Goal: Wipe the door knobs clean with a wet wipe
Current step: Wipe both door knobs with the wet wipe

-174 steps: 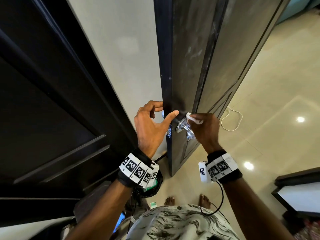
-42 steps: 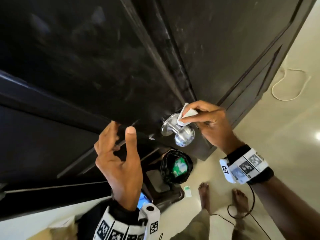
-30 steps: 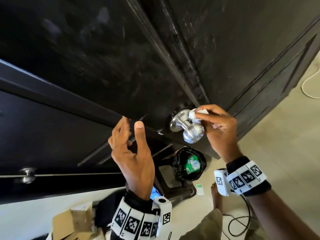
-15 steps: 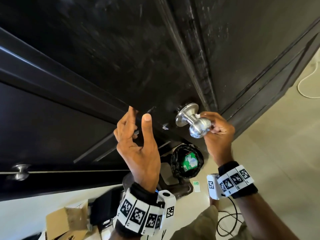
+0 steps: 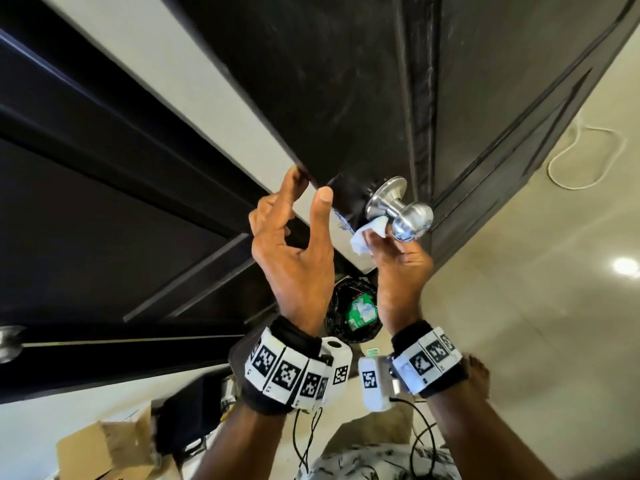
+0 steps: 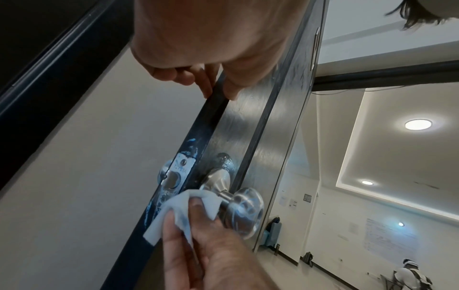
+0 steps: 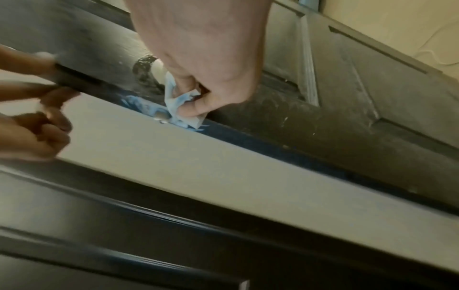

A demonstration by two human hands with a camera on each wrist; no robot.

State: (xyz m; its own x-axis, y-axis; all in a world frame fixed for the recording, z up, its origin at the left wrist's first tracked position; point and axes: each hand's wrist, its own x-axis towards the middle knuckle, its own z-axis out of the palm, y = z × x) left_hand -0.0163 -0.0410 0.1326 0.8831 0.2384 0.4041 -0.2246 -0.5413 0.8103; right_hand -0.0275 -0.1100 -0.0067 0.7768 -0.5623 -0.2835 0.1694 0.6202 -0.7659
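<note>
A silver round door knob [image 5: 398,209] [image 6: 244,208] sticks out of the dark door [image 5: 311,81]. My right hand [image 5: 384,237] comes from below and pinches a crumpled white wet wipe [image 5: 369,233] [image 6: 178,206] [image 7: 178,102] against the underside of the knob's neck, beside the latch plate [image 6: 177,172]. My left hand [image 5: 308,188] [image 6: 218,92] is just above and left of the knob. It pinches the door's edge, fingers on the far side and thumb on the near face. The knob's ball is bare.
A black-lined bin [image 5: 356,313] with a green packet stands on the floor below the knob. A cardboard box [image 5: 104,452] lies at lower left, a white cord [image 5: 585,157] on the tiles at right. A second knob [image 5: 8,341] shows at far left.
My right hand has carried the wipe from the top of the knob's neck round to its underside. My left hand has risen and closed on the door's edge.
</note>
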